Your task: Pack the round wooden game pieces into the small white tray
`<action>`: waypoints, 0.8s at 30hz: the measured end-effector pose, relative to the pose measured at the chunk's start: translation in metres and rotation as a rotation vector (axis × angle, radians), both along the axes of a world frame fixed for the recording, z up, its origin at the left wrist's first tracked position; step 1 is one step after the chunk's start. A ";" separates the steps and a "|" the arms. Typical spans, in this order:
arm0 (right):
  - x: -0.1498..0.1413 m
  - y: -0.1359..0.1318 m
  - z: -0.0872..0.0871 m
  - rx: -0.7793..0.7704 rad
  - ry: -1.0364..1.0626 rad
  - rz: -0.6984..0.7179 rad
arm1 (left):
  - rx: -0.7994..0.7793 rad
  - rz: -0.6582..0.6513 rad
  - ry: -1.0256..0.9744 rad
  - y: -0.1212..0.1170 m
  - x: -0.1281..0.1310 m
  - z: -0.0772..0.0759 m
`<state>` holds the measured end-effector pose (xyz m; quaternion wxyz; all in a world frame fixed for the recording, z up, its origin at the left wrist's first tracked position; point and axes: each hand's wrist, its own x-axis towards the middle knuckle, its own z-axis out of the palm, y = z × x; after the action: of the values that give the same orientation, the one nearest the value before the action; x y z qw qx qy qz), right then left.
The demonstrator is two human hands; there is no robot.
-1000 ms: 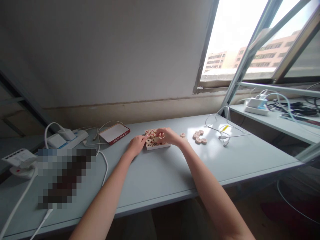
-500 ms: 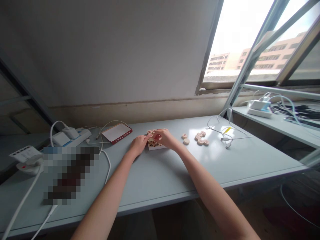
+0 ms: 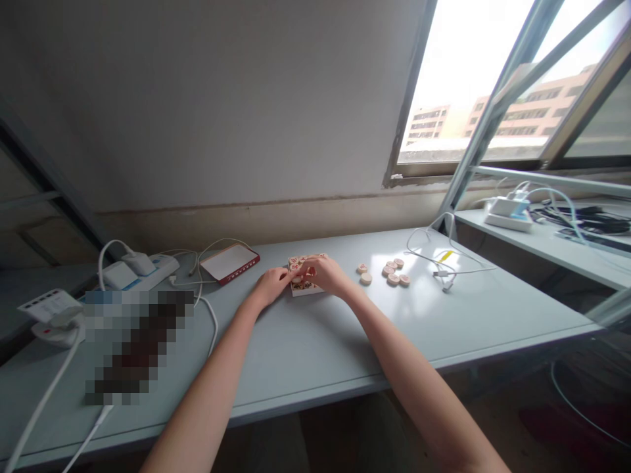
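A small white tray packed with round wooden game discs sits on the pale grey table. My left hand rests against the tray's left edge, fingers curled onto it. Over the tray's right half, my right hand hovers with its fingertips pinched on a disc near the tray's top. Several loose discs lie on the table to the right, with two more discs nearer my right hand.
A red-edged white lid lies left of the tray. Power strips and white cables crowd the left side. A loose cable lies at the right. A second table with chargers stands by the window.
My right hand has slid left across the tray, uncovering two loose discs on the table beside it. The left hand stays at the tray's left edge.
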<state>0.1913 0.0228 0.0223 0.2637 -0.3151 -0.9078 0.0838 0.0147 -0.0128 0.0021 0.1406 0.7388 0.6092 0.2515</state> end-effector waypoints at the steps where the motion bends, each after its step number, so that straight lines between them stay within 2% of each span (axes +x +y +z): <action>1: 0.002 0.001 0.002 -0.023 -0.007 -0.026 | 0.005 0.001 0.008 0.000 0.000 0.000; 7: 0.031 0.008 0.019 -0.059 -0.005 -0.224 | 0.056 0.030 0.073 0.001 0.000 -0.004; 10: 0.041 0.009 0.023 -0.099 -0.070 -0.287 | 0.058 0.071 0.090 0.000 0.004 -0.004; 14: 0.038 0.005 0.021 -0.176 -0.196 -0.310 | 0.032 0.092 0.073 -0.002 0.008 -0.002; 20: 0.028 0.004 0.015 -0.137 -0.256 -0.327 | 0.002 0.066 0.008 0.000 0.004 0.000; 24: 0.038 0.009 0.018 -0.103 -0.227 -0.432 | 0.013 0.021 0.015 0.001 0.000 -0.002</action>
<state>0.2296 0.0316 0.0400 0.1555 -0.5223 -0.8377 0.0355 0.0147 -0.0118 0.0004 0.1289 0.7351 0.6162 0.2514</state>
